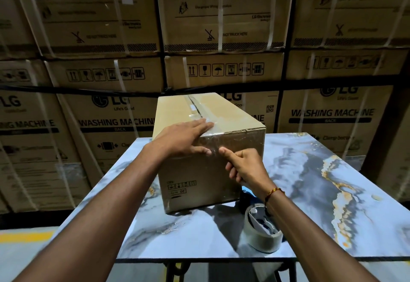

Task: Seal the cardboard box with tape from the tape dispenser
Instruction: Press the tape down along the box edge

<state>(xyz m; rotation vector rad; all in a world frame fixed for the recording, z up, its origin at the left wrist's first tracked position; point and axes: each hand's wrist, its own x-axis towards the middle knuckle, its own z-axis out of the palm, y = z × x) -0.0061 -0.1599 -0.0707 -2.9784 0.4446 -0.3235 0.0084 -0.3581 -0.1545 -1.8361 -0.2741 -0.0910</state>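
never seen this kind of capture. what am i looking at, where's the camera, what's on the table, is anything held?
There is no robot here. One wide-angle camera worn on a person's head looks forward and down at their bare hands.

A cardboard box stands on a marble-patterned table, with clear tape along its top seam and over the near edge. The left hand lies flat on the box's top near corner. The right hand presses its thumb on the tape on the front face. Neither holds anything.

The tape dispenser rests on the table, partly hidden by the right forearm. Stacked washing-machine cartons fill the background.
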